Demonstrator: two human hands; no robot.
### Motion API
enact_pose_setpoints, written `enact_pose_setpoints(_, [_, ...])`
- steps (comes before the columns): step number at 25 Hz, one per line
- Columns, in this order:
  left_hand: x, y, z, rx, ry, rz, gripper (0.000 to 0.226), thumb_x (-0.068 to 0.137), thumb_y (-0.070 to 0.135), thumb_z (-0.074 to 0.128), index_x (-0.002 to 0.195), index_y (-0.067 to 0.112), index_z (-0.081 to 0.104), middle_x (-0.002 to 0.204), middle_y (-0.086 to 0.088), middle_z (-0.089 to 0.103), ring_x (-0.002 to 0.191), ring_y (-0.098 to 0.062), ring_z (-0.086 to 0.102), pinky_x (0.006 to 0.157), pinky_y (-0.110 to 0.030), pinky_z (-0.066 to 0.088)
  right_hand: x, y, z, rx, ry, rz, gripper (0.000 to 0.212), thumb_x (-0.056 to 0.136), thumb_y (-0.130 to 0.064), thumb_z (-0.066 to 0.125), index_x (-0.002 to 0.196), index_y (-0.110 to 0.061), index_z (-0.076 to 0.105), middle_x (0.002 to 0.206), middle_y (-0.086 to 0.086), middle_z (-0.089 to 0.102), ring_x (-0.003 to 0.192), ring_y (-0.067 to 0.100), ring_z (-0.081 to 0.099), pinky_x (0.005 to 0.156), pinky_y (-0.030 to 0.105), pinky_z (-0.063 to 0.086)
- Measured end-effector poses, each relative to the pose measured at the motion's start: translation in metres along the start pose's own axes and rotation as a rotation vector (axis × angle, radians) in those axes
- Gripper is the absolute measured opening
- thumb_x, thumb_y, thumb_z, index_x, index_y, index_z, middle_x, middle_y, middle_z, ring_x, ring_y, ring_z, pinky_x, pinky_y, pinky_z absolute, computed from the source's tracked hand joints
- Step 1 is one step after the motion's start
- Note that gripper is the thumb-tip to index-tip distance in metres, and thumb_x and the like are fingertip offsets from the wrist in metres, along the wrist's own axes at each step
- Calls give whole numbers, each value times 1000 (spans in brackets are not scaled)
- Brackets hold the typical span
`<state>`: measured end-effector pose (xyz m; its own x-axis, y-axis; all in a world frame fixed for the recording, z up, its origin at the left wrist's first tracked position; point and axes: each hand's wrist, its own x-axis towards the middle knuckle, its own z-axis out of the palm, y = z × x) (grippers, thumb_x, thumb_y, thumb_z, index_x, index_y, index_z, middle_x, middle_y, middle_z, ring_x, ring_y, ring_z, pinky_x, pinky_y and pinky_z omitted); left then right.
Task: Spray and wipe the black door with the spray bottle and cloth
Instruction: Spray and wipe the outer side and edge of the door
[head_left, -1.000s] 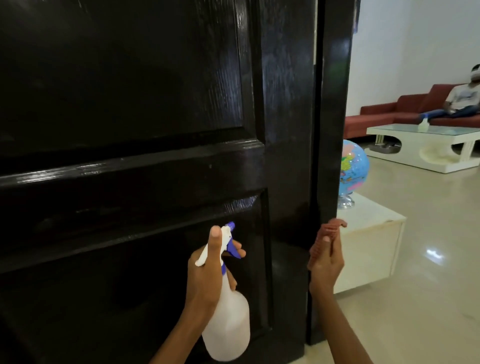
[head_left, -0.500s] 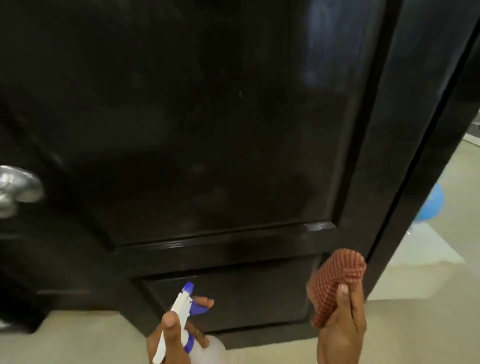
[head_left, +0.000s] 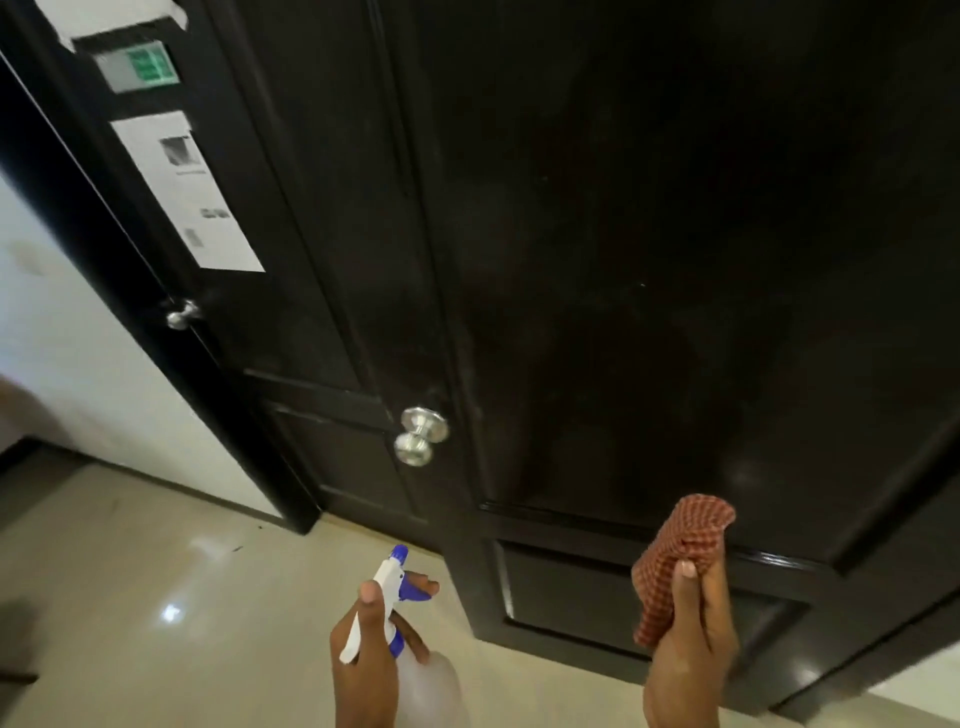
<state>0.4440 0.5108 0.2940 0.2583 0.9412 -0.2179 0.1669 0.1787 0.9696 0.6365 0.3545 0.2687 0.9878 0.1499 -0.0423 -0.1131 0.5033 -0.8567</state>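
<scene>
The black door (head_left: 649, 270) fills the upper right of the head view, its glossy panels tilted by my viewpoint. My left hand (head_left: 371, 654) grips a white spray bottle (head_left: 387, 597) with a blue nozzle and trigger, one finger on the trigger, nozzle pointing up toward the door's lower edge. My right hand (head_left: 691, 634) holds a bunched red checked cloth (head_left: 680, 551) in front of the door's lower panel, apart from the surface.
A silver door knob (head_left: 422, 434) sits on the door's left edge. Behind it a second black door (head_left: 291, 218) carries a white paper notice (head_left: 189, 192), a green sign (head_left: 137, 67) and another knob (head_left: 182, 314). Glossy beige floor tiles (head_left: 156, 597) spread below.
My view has swung left along the door, bringing its knob toward the centre and the second door into sight. Both hands keep their hold on the bottle and cloth.
</scene>
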Motion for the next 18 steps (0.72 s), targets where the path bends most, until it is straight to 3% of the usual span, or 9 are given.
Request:
enact_pose_setpoints(2, [31, 5, -25, -15, 19, -41, 118, 48, 101, 34, 109, 7, 68, 109, -16, 67, 91, -50, 59, 87, -62, 51, -3, 6, 51, -114, -68, -101, 59, 96, -48, 56, 151, -35, 42, 134, -25, 64, 130, 6, 56, 104, 16, 47])
enact_pose_setpoints(4, [63, 7, -44, 19, 2, -9, 105, 66, 89, 33, 118, 2, 62, 114, -19, 66, 94, -48, 60, 92, -63, 49, 0, 21, 92, -170, -134, -226, 58, 99, -53, 54, 153, -40, 37, 144, -14, 58, 134, 10, 54, 111, 23, 43])
enact_pose_setpoints(7, [99, 13, -61, 67, -95, 9, 74, 75, 65, 33, 107, 8, 67, 100, -24, 67, 84, -41, 63, 79, -45, 57, 16, 40, 151, -307, -206, -406, 52, 109, -30, 45, 157, -42, 28, 162, 0, 39, 150, 18, 35, 123, 39, 32])
enact_pose_setpoints(9, [120, 19, -70, 77, -150, 39, 57, 78, 58, 32, 91, 16, 69, 85, -19, 68, 69, -30, 63, 60, -26, 54, 32, 59, 183, -471, -263, -492, 51, 109, -36, 43, 155, -52, 27, 169, -4, 24, 157, 19, 17, 127, 54, 18])
enact_pose_setpoints(12, [152, 20, -77, 75, -271, 31, 62, 80, 57, 33, 92, 10, 71, 91, -9, 72, 77, -23, 66, 60, -20, 52, 40, 91, 207, -556, -194, -466, 47, 110, -34, 42, 155, -44, 32, 169, -17, 15, 158, 10, 1, 128, 56, 9])
enact_pose_setpoints(15, [170, 28, -78, 101, -319, 84, 53, 86, 54, 35, 78, 17, 72, 81, 2, 72, 80, -18, 66, 71, -26, 53, 22, 105, 215, -433, -155, -359, 46, 111, -27, 40, 155, -39, 33, 167, -15, 25, 156, 7, 14, 128, 49, 16])
enact_pose_setpoints(18, [184, 35, -72, 105, -401, 84, 50, 90, 51, 40, 76, 15, 71, 76, 3, 72, 75, -17, 67, 62, -21, 52, 6, 119, 208, -333, -144, -259, 48, 109, -35, 43, 157, -34, 36, 158, -6, 44, 148, 16, 39, 123, 52, 29])
